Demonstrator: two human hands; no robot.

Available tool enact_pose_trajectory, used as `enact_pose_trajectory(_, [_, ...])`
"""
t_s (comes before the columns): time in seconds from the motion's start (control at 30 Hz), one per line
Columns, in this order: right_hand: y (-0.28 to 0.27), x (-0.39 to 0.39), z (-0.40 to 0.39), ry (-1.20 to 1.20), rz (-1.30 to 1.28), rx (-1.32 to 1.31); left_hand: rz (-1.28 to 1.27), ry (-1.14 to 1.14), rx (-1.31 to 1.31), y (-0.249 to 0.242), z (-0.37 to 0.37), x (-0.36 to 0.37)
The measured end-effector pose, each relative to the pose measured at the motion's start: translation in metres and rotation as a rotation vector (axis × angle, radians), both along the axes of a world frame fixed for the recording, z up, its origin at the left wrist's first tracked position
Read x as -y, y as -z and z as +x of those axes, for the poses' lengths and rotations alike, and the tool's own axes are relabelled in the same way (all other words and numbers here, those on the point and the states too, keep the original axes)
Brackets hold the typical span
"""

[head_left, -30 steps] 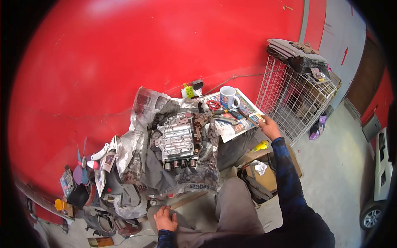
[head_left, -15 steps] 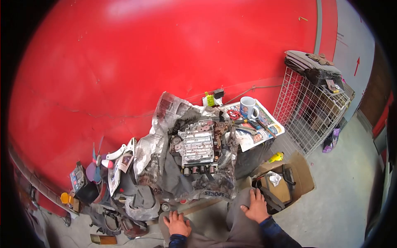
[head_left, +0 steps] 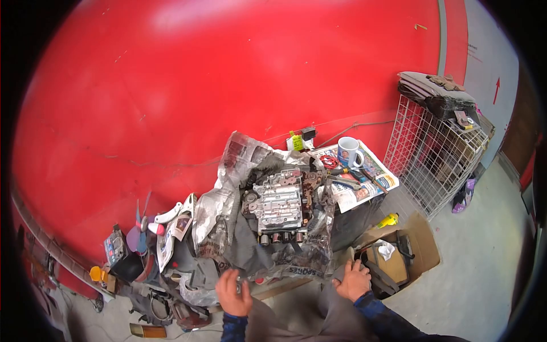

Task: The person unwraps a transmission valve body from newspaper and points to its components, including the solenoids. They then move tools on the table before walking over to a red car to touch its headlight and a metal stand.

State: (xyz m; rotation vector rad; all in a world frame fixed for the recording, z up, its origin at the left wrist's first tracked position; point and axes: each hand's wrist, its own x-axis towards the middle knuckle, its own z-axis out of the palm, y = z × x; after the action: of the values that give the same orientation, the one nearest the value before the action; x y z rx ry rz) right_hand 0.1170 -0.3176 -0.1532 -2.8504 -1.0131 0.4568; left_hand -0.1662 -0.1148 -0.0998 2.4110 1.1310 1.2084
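Observation:
My right hand [head_left: 353, 281] lies on my right knee, fingers spread and holding nothing. Raised off the other knee, my left hand [head_left: 232, 293] is before the near edge of the work surface, thumb apart from the slightly curled fingers and nothing visible in it. Beyond both hands is a silvery metal valve body [head_left: 279, 204] with several cylindrical solenoids [head_left: 277, 237] along its near side. It rests on dirty, crumpled newspaper [head_left: 212, 219] and a dark grey cloth [head_left: 246, 251]. Neither hand touches it.
At right are a white mug [head_left: 348, 151], hand tools [head_left: 354, 175] and a newspaper [head_left: 380, 169]. A cardboard box [head_left: 428, 245] stands by my right knee, a wire cage [head_left: 427, 165] behind it. Scissors-like white handles [head_left: 171, 212] and clutter lie left. A red wall [head_left: 171, 91] closes the back.
My left hand has lifted from my left knee and moved slightly up and left. My right hand stays on its knee. The whole view has shifted a little.

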Motion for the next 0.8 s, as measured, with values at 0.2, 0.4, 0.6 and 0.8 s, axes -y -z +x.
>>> enact_pose_trajectory(0.2, [-0.009, -0.011, -0.004, 0.028, -0.057, 0.104, 0.234, 0.026, 0.007, -0.14, 0.071, -0.177])
enact_pose_trajectory(0.4, [-0.001, -0.02, -0.007, 0.027, -0.045, 0.122, 0.14, 0.111, -0.286, -0.139, 0.163, -0.266])
enact_pose_trajectory(0.6, [-0.003, -0.025, 0.003, 0.044, -0.035, 0.117, 0.072, 0.158, -0.233, -0.08, 0.171, -0.289])
enact_pose_trajectory(0.8, [0.007, -0.031, 0.014, 0.003, -0.035, 0.093, -0.123, -0.162, -0.326, -0.037, 0.135, -0.31])
